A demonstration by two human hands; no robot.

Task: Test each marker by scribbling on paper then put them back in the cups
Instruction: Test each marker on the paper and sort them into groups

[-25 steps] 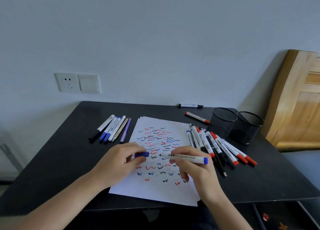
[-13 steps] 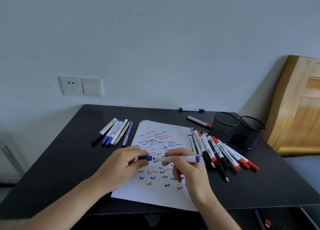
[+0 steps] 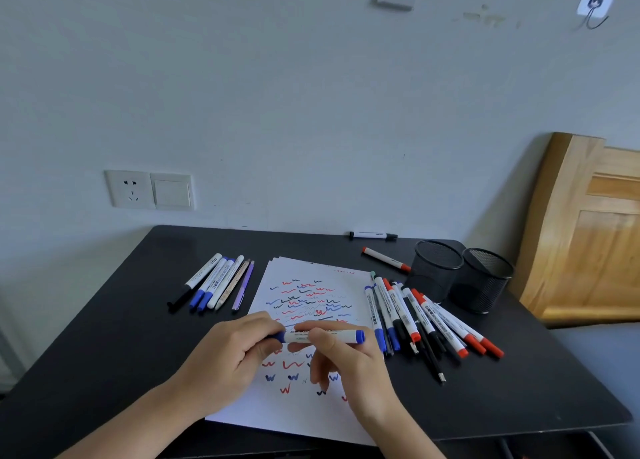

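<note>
A white marker with blue ends (image 3: 341, 336) lies level above the scribbled paper (image 3: 311, 320), held between both hands. My left hand (image 3: 228, 358) grips its blue cap at the left end. My right hand (image 3: 349, 361) pinches the white barrel. The cap sits against the barrel. Two black mesh cups (image 3: 437, 272) (image 3: 485, 278) stand at the back right. A pile of several red, blue and black markers (image 3: 422, 316) lies right of the paper. Another row of several markers (image 3: 216, 282) lies left of it.
A red marker (image 3: 386, 259) and a black-capped marker (image 3: 373, 235) lie near the black table's (image 3: 104, 337) back edge. A wooden panel (image 3: 588, 230) leans against the wall at right. A wall socket and switch (image 3: 149, 189) sit above the table's left.
The blue cap in my left hand and the marker in my right were apart; they came together and now the cap is on the tip. The camera tilted upward.
</note>
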